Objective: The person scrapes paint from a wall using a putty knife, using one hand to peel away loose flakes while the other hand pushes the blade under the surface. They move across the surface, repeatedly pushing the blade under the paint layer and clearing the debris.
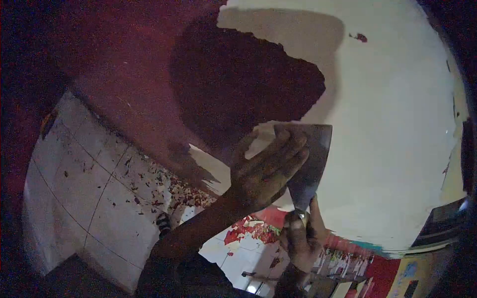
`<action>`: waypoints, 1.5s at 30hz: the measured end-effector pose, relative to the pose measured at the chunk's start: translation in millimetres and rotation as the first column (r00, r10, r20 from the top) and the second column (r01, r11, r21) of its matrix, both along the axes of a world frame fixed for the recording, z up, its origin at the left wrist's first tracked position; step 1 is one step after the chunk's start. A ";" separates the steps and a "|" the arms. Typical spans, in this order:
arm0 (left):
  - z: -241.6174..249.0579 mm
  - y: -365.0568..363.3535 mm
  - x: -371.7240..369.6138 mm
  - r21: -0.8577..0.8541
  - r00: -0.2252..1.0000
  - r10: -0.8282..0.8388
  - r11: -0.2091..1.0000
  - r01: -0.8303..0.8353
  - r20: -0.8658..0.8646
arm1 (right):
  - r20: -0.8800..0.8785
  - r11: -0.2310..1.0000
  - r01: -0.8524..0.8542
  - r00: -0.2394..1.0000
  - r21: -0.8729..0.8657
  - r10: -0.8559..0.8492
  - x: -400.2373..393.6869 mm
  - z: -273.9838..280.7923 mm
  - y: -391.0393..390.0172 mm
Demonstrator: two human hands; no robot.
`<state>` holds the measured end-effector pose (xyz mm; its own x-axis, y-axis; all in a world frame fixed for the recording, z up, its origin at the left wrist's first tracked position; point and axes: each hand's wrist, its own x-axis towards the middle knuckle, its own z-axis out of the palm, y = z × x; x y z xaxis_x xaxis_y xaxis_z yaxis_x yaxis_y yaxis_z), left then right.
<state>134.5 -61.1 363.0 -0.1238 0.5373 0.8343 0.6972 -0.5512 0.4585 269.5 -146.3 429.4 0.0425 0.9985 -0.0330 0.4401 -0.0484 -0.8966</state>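
My right hand (300,236) is closed around the handle of a wide scraper (318,154), below its metal blade. The blade flares upward, and its straight top edge lies against the wall at the border of the dark red paint (238,79). My left hand (268,171) lies with its fingers stretched flat on the left part of the blade, its thumb apart. To the right of the blade the wall shows a broad pale surface (392,124). The handle is mostly hidden in my right hand.
Paint flakes (194,193) lie scattered along the foot of the wall on the tiled floor (94,184). A foot in a sandal (163,223) shows beside them. A small dark red patch (361,37) remains on the pale wall. A dark shadow covers the upper middle.
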 end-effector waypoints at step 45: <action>18.2 11.1 -14.9 0.021 0.997 0.008 1.000 -0.010 0.070 | 0.092 0.993 -0.073 0.994 0.098 0.064 -6.6 38.3 8.0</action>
<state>119.7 -49.9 381.1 -0.1875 0.5179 0.8346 0.6687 -0.5551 0.4947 263.0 -138.2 467.7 -0.0274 0.9972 0.0693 0.5170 0.0735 -0.8528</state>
